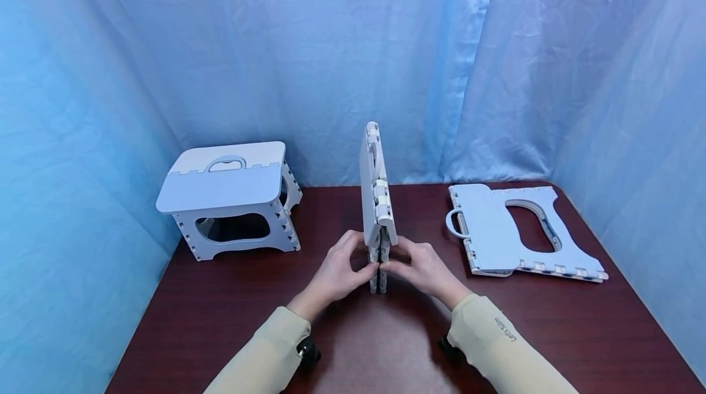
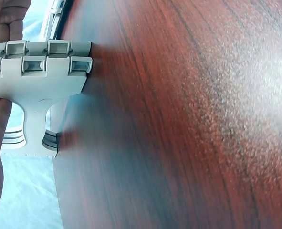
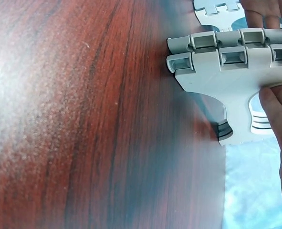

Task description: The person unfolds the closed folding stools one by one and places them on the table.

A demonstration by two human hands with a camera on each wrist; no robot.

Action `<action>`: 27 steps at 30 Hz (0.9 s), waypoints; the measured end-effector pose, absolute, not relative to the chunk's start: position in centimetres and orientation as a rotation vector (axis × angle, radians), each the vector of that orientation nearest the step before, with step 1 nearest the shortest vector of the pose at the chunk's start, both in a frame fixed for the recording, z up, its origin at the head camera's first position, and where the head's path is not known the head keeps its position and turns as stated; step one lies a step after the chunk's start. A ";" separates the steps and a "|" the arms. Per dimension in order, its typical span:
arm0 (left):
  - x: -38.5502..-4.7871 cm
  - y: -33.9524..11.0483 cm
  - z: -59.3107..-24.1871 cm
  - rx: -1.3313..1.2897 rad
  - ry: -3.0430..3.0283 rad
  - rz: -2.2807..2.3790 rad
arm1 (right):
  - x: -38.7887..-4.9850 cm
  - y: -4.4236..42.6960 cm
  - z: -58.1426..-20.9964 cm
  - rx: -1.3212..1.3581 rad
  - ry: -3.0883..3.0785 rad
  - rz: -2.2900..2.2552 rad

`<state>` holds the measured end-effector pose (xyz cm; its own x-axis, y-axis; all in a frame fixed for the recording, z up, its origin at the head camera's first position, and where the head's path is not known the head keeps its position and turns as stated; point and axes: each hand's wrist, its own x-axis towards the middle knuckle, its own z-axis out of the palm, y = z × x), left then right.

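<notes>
Together, the left hand (image 1: 335,268) and right hand (image 1: 426,268) grip an upright folded stool (image 1: 372,198), fingers (image 1: 347,246) curled round its legs (image 1: 373,253)

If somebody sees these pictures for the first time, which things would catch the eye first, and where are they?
Probably the folded upright stool at the middle of the dark table, gripped low down by the left hand and the right hand. Next might come the two others: the opened stool stands toward the table's left side, and the flat stool lies folded toward its right.
</notes>
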<state>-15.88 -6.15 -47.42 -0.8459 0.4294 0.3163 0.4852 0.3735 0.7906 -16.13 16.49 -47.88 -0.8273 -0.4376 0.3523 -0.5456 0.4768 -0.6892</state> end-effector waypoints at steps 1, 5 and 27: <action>-15.9 -6.2 -47.4 -0.853 -2.555 -1.502 | -16.1 16.5 -47.8 0.863 -2.590 1.275; -15.9 -6.3 -47.4 -0.863 -2.548 -1.484 | -16.1 16.5 -47.8 0.860 -2.600 1.267; -16.0 -7.2 -47.4 -0.838 -2.598 -1.472 | -16.0 16.8 -48.0 0.855 -2.589 1.222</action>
